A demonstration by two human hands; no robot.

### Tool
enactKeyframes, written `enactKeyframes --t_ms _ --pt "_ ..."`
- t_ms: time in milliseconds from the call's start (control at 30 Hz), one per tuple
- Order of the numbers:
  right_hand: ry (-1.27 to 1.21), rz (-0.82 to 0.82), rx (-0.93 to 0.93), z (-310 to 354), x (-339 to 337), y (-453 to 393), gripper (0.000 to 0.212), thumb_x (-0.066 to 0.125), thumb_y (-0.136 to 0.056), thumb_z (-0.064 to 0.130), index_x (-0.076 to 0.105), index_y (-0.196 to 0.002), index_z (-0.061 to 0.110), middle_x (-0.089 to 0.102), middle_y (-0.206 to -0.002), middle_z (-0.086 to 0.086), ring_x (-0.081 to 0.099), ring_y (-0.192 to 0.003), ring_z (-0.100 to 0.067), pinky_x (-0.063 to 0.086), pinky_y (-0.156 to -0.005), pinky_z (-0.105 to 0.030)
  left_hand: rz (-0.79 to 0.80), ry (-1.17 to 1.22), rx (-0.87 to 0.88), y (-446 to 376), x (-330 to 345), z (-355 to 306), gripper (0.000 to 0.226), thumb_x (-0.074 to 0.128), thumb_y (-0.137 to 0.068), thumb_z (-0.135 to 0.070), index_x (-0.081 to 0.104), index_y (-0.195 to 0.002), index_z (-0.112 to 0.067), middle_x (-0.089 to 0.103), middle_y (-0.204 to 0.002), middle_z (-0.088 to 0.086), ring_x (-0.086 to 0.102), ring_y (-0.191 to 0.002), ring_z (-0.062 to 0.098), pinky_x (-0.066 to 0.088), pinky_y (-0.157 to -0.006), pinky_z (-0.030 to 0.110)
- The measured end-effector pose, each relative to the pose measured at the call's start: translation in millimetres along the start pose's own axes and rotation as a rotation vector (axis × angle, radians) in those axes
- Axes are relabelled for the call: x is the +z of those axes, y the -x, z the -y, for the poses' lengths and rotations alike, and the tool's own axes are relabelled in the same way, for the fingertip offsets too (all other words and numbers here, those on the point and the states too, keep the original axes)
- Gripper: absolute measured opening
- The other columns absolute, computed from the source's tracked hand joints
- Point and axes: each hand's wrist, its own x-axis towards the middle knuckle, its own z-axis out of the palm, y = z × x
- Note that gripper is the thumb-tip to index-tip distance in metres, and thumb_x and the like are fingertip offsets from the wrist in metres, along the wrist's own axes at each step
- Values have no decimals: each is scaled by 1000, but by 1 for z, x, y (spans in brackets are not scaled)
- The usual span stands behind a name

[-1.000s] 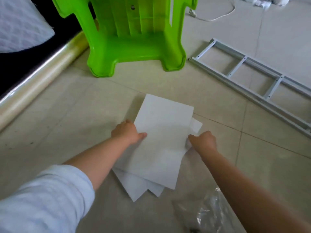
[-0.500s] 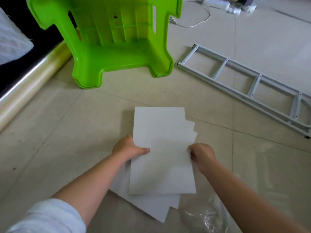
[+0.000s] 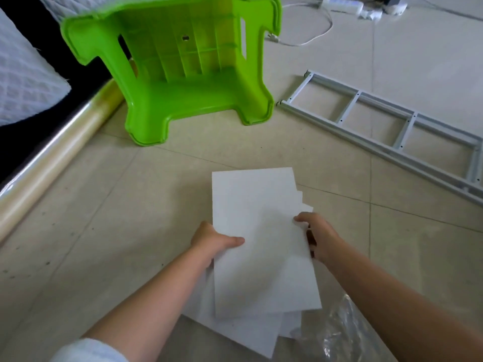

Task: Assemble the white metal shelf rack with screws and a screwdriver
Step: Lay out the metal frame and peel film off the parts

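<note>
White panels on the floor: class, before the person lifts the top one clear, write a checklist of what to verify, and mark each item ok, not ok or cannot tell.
1. Left hand grips the left edge of the top panel, thumb on its face: ok.
2. Right hand holds the right edge of the same panel: ok.
3. Top panel free of the lower panels: cannot tell; they are fanned out beneath it.
4. White metal frame lies flat on the floor, apart from the panels: ok.
5. Green stool tipped on its side, apart from the panels: ok.
6. Screws and screwdriver in sight: not ok; what the clear plastic bag holds cannot be told.
</note>
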Motion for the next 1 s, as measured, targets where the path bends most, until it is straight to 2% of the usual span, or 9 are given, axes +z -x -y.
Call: enactKeyframes --t_ms 100,233,300,433,567,633,733,867,1000 --pt "20 47 -80 12 8 4 8 61 -84 13 57 -80 7 53 -64 -8 54 -39 -16 40 -40 -20 -61 -11 25 11 -5 -11 93 78 -22 -56 61 -104 -16 68 -100 -2 65 -92 19 52 -87 36" --pt "142 56 -322 43 22 12 17 59 -89 28 57 -96 13 56 -73 -2 56 -54 -12 40 -45 -19 -130 -23 200 28 -14 -37 86 64 -38 -66 62 -108 -15 68 -106 -1 64 -100 19 50 -91 37" --pt "293 6 -476 67 19 22 22 55 -90 34 55 -96 13 56 -79 -2 56 -66 -16 42 -51 -22 -183 -64 296 40 -22 -62 73 71 -54 -57 57 -109 -11 66 -111 4 61 -105 22 49 -89 34" --pt "387 55 -697 110 4 50 30 53 -91 34 52 -72 11 53 -69 -1 51 -63 -14 43 -57 -27 -340 -105 461 56 -32 -109 51 75 -75 -29 49 -109 -1 61 -116 16 56 -111 30 44 -86 33" --pt "533 23 -809 131 -12 71 35 51 -91 35 44 -110 6 56 -107 -6 54 -100 -20 46 -87 -36 -407 -86 618 64 -31 -133 68 77 -73 -15 38 -124 7 54 -123 22 49 -116 36 39 -92 35" --pt "601 28 -856 127 -19 78 43 50 -93 30 37 -124 3 52 -119 -7 50 -111 -21 41 -96 -33 -386 -63 624 64 -26 -131 71 76 -73 -8 33 -128 9 52 -125 23 47 -119 36 38 -94 33" --pt "627 73 -968 112 -26 84 46 48 -94 10 28 -135 3 42 -122 0 38 -111 -9 30 -83 -10 -343 -43 598 66 -17 -115 66 70 -77 -1 31 -129 7 49 -127 22 47 -120 32 35 -88 24" --pt "515 128 -983 93 -34 80 51 48 -91 -4 28 -136 4 42 -120 1 37 -110 -7 32 -78 -2 -276 74 630 76 -11 -107 56 61 -82 5 29 -128 6 49 -125 22 53 -108 23 37 -74 7" --pt "315 187 -894 86 -44 81 53 50 -86 -11 37 -131 13 54 -109 6 49 -100 -6 42 -82 -13 -247 243 772 93 -15 -121 68 55 -78 -17 23 -137 -5 43 -134 12 47 -121 22 38 -101 26"
